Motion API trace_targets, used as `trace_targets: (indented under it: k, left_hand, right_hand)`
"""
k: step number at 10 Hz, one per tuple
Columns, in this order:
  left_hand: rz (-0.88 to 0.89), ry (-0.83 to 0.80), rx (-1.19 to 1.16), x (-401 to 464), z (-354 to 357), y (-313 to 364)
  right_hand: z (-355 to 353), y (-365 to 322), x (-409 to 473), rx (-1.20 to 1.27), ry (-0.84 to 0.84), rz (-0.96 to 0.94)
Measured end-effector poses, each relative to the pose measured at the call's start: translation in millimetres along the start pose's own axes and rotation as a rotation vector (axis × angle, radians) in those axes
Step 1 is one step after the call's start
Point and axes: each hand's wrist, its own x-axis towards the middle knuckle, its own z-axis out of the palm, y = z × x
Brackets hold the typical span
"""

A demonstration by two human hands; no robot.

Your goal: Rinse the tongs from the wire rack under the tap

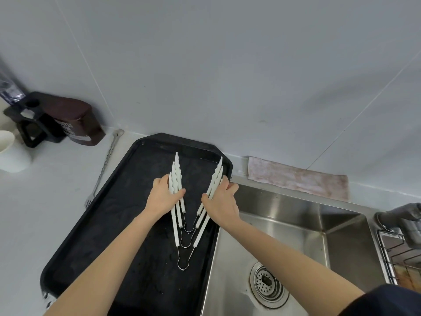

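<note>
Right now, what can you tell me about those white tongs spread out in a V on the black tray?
The white scalloped tongs with thin wire loop hinges look like three pairs nested together, splayed open in a V over the black rectangular tray. Their arms look plastic, the springs bare metal, loops pointing toward the person. The left hand grips the left arms, the right hand the right arms. The steel sink lies just right.

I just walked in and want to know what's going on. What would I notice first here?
First you'd see the white tongs, three nested together in a V over the black tray in the middle. The left hand holds one side of the V and the right hand the other. Right of the tray is a shiny steel sink with a round drain.
</note>
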Motion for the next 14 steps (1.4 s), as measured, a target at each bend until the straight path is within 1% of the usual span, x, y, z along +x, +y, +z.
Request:
trace_targets:
  k: [1,2,3,4,5,6,9,11,12,13,14]
  left_hand:
    - [-0.036,0.004,-0.068,-3,-3,0]
    - [0.013,0.032,-0.077,-13,-6,0]
    - [0.137,0.046,0.066,-25,-4,-6]
    - [0.347,-0.001,0.395,-43,6,-19]
    - [0.388,-0.052,0.553,-49,13,-26]
    - [0.373,-0.076,0.640,-45,18,-28]
    - [0.380,-0.108,0.627,-24,17,-24]
    - [0.315,-0.124,0.624,-26,13,-16]
    - [0.293,-0.096,0.613,-28,9,1]
    - [0.306,-0.050,0.622,-30,3,20]
    - [0.380,0.043,0.650,-35,0,48]
  right_hand:
    - [-2,0,-6,-0.040,0.023,-0.062]
    - [-2,9,-11,-0.234,0.094,-0.240]
    - [-1,18,-11,-0.368,0.084,-0.356]
    - [2,30,-10,-0.537,0.044,-0.467]
    - [7,37,-9,-0.613,0.017,-0.485]
    - [10,44,-4,-0.650,0.009,-0.458]
    - [6,43,10,-0.637,-0.005,-0.464]
    - [-7,43,6,-0.638,-0.007,-0.505]
    - [-27,42,1,-0.617,0.043,-0.486]
    - [-45,39,1,-0.614,0.088,-0.461]
    - [-73,35,-6,-0.623,0.156,-0.442]
